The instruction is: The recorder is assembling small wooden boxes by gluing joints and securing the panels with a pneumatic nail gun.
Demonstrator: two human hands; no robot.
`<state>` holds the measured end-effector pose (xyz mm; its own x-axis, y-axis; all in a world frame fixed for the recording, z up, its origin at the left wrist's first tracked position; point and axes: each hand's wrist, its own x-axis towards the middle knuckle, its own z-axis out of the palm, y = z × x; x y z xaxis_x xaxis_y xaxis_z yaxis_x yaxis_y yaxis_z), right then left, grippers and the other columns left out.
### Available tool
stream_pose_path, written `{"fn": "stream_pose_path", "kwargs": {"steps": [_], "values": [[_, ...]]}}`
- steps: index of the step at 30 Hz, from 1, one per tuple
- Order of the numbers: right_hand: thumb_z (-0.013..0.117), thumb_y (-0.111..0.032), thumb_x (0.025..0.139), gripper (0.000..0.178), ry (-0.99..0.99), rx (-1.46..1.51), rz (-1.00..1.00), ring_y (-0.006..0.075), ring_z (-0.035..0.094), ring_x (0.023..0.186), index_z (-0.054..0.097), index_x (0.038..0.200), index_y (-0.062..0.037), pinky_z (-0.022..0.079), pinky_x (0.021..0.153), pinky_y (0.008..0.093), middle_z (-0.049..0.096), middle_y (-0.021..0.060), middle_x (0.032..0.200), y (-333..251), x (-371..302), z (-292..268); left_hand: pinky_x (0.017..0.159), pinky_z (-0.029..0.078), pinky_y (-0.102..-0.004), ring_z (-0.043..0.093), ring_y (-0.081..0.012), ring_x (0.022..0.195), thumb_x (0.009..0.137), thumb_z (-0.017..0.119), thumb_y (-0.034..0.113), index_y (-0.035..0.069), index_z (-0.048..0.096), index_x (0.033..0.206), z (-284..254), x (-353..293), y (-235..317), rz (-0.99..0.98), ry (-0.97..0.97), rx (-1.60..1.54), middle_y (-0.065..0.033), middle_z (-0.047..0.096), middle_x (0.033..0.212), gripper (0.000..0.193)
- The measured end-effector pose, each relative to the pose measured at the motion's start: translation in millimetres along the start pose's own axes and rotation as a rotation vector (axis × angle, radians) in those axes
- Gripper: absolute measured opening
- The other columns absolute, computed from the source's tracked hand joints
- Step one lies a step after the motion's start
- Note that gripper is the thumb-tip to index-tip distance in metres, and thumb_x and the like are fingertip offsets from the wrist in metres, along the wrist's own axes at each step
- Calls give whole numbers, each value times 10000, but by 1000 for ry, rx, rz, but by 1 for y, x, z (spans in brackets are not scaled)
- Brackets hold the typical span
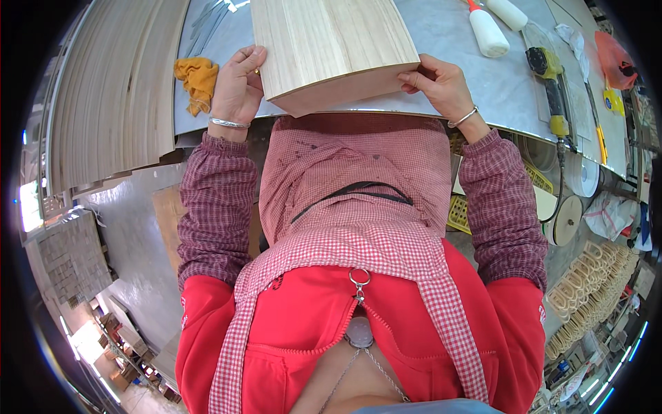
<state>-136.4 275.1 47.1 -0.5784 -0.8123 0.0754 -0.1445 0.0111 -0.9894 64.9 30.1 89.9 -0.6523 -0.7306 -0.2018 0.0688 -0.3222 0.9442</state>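
Observation:
A pale wooden box [338, 41] with a curved front edge lies before me at the near edge of the metal-topped table [455, 76]. Its grain runs away from me, and its far end is cut off by the top of the picture. My left hand [238, 86] grips the left side near the front corner, thumb on top and the other fingers mostly hidden. At the right front corner, my right hand [441, 86] pinches the edge with curled fingers. A crumpled yellow-orange cloth [198, 83] rests just left of my left hand.
Long wooden boards [114, 90] are stacked at the left. White squeeze bottles [488, 33], one with a red tip, lie beyond my right hand. A yellow-and-black power tool [552, 90] with a cable lies at the table's right. Loops of pale material [593, 297] are piled lower right.

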Motion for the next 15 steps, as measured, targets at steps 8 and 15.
{"fn": "stream_pose_path", "kwargs": {"steps": [8, 15], "values": [[706, -81, 824, 191, 44, -123, -35, 101, 622, 683, 681, 998, -6, 495, 637, 188, 684, 55, 809, -4, -3, -2, 787, 480, -275, 574, -156, 860, 898, 626, 103, -16, 542, 1118, -3, 5, -6, 10, -6, -4, -93, 591, 976, 264], [696, -77, 832, 225, 213, -290, -314, 96, 621, 756, 706, 1057, -69, 488, 680, 181, 700, 28, 879, -20, -8, -1, 757, 488, -264, 578, -147, 845, 897, 633, 119, 25, 544, 1223, 4, -6, -12, 175, 32, 137, -100, 603, 1006, 351]]}}
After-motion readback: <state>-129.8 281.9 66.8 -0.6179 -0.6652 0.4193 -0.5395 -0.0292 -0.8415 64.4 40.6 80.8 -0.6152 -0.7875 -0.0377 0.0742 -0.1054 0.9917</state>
